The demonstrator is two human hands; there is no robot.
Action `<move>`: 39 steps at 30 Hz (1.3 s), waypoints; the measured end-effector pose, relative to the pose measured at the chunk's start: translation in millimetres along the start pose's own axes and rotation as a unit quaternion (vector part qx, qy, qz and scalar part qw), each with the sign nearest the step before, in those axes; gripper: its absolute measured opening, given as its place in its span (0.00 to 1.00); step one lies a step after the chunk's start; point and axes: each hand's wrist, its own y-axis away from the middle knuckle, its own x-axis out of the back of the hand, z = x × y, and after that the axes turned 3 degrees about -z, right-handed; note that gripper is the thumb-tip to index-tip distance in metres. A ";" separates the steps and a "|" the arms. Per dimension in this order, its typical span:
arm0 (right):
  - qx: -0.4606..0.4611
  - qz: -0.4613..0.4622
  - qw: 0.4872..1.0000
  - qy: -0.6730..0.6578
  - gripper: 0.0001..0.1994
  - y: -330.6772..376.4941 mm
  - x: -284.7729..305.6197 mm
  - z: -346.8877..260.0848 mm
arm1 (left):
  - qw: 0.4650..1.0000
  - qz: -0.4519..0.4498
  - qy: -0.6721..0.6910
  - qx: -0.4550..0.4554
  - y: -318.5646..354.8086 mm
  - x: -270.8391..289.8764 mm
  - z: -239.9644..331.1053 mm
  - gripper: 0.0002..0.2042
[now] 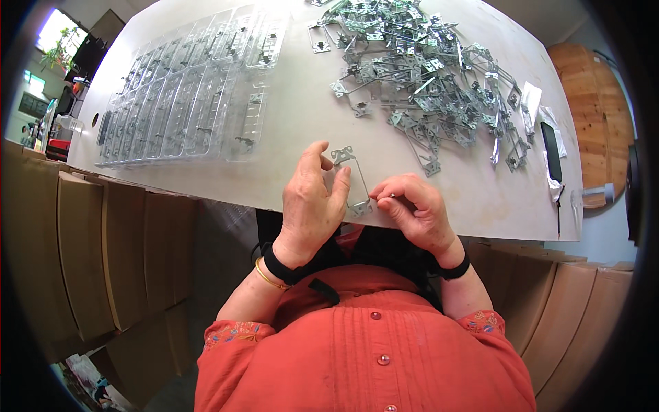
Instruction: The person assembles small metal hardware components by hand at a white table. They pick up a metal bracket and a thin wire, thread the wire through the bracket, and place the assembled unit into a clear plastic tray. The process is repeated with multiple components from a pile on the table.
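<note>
Nearest to the camera is the person's orange shirt (371, 350) with small buttons, and both forearms rise from it toward the near edge of the pale table (295, 103). At this edge the left hand (310, 202) holds a thin metal frame bracket (351, 180); the thumb and the curved fingers are closed around the left side of the bracket, and it stands a little tilted above the table edge. The right hand (417, 209) is just beside the bracket, on its right; the fingers are bent together and pinch a very small part at the lower right corner of the bracket, but what this part is I cannot tell. Each wrist has a black band, and the left one has also a gold bangle (269, 277). Farther from the bracket, to its upper right, a big loose pile of similar metal brackets (425, 75) covers the table. To the upper left of the bracket, well apart, lie clear plastic trays (185, 96) in rows. Right of the pile, near the table edge, lies a dark flat object (550, 150) with some white wrapping. Brown cardboard boxes (103, 254) stand under the table on both sides.
</note>
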 end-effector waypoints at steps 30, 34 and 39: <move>0.014 0.114 0.980 0.160 0.09 -2.8 -9.6 3.4 | 0.983 0.029 -0.131 -0.123 5.7 -10.5 2.0 0.11; 0.010 0.108 0.980 0.167 0.10 -3.6 -9.9 0.3 | 0.978 0.030 -0.149 -0.143 6.6 -9.5 3.4 0.11; 0.012 0.094 0.980 0.176 0.12 -3.4 -8.2 1.3 | 0.978 0.007 -0.161 -0.131 10.3 -8.4 7.6 0.13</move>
